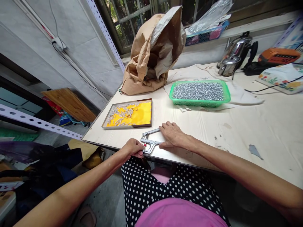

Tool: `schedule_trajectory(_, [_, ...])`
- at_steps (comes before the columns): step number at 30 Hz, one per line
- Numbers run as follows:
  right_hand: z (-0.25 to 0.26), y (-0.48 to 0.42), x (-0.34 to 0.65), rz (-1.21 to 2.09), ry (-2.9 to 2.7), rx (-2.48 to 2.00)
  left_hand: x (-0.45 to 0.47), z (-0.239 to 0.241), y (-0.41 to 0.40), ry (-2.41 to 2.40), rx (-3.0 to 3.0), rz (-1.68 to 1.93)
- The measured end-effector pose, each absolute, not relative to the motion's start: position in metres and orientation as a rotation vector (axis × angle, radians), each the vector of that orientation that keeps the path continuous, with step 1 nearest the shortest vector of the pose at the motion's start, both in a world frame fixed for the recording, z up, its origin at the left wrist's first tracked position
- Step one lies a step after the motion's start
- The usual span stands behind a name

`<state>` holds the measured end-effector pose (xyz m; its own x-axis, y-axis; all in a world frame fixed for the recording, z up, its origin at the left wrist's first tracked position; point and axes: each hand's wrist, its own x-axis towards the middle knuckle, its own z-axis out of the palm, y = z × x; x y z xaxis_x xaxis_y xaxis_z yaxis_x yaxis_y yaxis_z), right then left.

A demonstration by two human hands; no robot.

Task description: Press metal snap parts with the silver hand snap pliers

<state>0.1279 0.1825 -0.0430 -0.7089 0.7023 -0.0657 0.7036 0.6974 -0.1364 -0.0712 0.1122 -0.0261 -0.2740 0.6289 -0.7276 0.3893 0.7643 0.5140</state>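
Observation:
Metal press pliers lie at the near edge of the pale wooden table. My right hand rests over their two handles, fingers wrapped on them. My left hand is closed in a pinch at the pliers' jaw, where a small red-tipped piece shows at its fingertips. A flat tray with a yellow lining holding several small metal pieces sits just beyond the hands.
A green basket full of small metal pieces stands at mid-table on a white cloth. A crumpled brown paper sack sits at the back. Two steel kettles and an orange device are at the right rear. Clutter fills the floor on the left.

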Motion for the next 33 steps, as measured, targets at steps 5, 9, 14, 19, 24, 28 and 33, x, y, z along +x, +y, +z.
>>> schedule_trajectory(5, [-0.044,0.178,0.129,-0.206,2.906,1.187,-0.07,-0.025,0.11,1.894,0.773,0.302])
schedule_trajectory(9, [-0.047,0.178,0.133,-0.226,2.908,1.242,-0.07,-0.026,0.11,1.885,0.788,0.299])
schedule_trajectory(14, [-0.048,0.179,0.137,-0.283,2.932,1.214,-0.07,-0.026,0.11,1.884,0.781,0.296])
schedule_trajectory(19, [-0.047,0.178,0.138,-0.296,2.907,1.234,-0.068,-0.025,0.11,1.885,0.779,0.295])
schedule_trajectory(24, [-0.048,0.175,0.137,-0.307,2.889,1.323,-0.068,-0.025,0.11,1.884,0.77,0.303])
schedule_trajectory(28, [-0.05,0.173,0.134,-0.277,2.901,1.33,-0.069,-0.024,0.108,1.895,0.813,0.248])
schedule_trajectory(33, [-0.052,0.17,0.133,-0.264,2.931,1.349,-0.066,-0.015,0.101,2.108,1.648,0.107])
